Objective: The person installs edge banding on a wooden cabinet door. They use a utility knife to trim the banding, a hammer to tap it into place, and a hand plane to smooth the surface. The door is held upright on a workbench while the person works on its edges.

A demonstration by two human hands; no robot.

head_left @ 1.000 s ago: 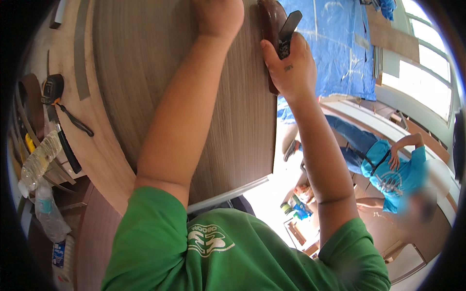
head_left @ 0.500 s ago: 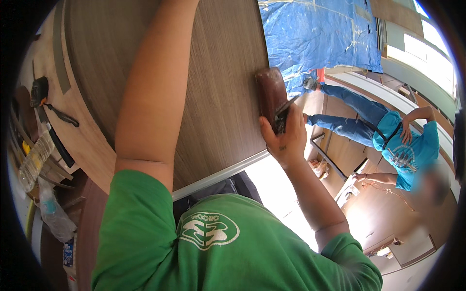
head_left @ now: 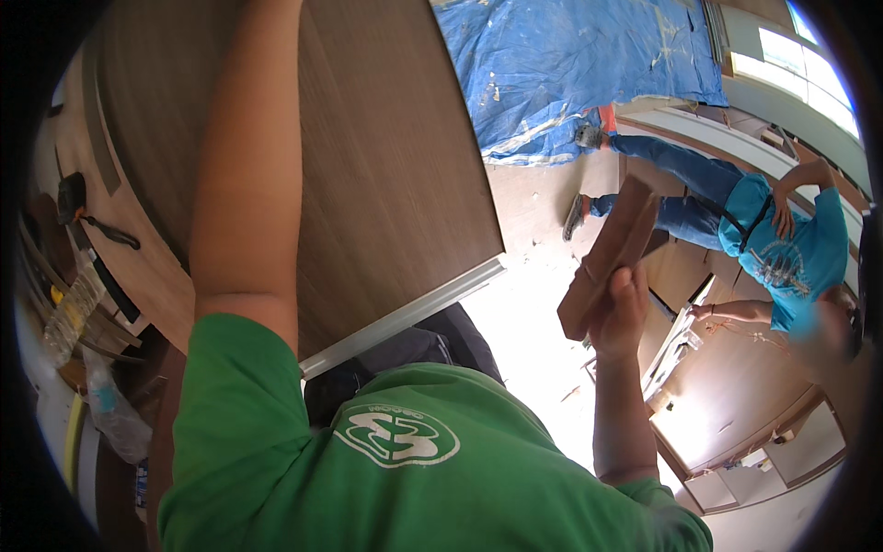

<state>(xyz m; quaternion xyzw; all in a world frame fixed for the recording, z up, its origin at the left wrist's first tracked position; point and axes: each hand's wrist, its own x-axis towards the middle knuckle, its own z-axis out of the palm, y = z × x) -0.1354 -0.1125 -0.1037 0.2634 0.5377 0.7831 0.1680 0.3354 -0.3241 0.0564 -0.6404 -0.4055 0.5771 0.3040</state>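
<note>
My right hand is closed around a reddish-brown wooden hand plane. The plane is raised in the air, tilted, to the right of a brown wood-grain panel and apart from it. Its long flat face shows; the blade side is turned out of sight. A pale strip runs along the panel's near edge, close to my body. Across the panel reaches my left forearm, its hand cut off beyond the upper edge of the picture.
A blue tarp lies beyond the panel. On the right stands a person in a teal shirt, one hand on the hip. A light wooden board, a black-and-orange tool, a plastic bottle and a plastic bag are on the left.
My right hand has lifted the hand plane off the panel's right edge, moved it rightward and turned it over. My left forearm has shifted left.
</note>
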